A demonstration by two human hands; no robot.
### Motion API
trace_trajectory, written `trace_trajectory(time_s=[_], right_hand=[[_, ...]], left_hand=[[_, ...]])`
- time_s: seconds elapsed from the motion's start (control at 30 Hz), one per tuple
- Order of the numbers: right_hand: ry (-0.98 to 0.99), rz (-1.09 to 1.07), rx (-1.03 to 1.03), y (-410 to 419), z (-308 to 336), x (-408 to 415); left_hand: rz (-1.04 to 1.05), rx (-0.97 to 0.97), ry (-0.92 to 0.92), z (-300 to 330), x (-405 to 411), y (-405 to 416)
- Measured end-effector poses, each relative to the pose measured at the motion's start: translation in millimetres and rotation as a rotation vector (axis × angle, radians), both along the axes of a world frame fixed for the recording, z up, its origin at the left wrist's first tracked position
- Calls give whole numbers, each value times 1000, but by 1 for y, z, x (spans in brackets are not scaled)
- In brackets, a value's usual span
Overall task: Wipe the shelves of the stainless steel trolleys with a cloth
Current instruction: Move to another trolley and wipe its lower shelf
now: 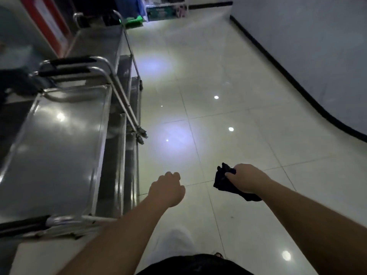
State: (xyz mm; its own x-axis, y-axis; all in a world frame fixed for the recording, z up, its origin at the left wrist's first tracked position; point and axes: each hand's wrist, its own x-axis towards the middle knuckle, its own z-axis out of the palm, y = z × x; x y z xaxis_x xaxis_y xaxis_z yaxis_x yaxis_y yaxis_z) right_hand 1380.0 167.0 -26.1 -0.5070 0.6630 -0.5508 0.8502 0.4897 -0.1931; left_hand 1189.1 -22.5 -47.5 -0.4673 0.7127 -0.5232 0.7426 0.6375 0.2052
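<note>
A stainless steel trolley (53,155) stands at my left with its bare top shelf shining; lower shelves show along its right side. A second steel trolley (99,44) stands behind it, farther away. My right hand (243,178) grips a dark cloth (223,180) that hangs bunched from the fist, out over the floor and well to the right of the trolleys. My left hand (166,190) is held out over the floor just right of the near trolley, fingers curled, holding nothing.
Pale glossy floor tiles (228,96) stretch ahead and to the right. A white wall with a black skirting (282,68) curves along the right. Black-gripped trolley handles (69,66) rise between the two trolleys. Boxes and green items (137,20) sit at the far end.
</note>
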Motion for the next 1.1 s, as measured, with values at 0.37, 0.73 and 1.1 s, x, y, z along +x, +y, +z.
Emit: trace_trajectory(time_s=[0.37, 0.73, 1.1], right_hand=[[-17, 358, -18, 49, 3, -194], [-49, 695, -21, 48, -9, -376], [-77, 1321, -74, 17, -40, -530]], left_hand=[[334, 22, -59, -11, -120, 25], [741, 71, -107, -23, -221, -10], [1338, 82, -118, -35, -244, -23]])
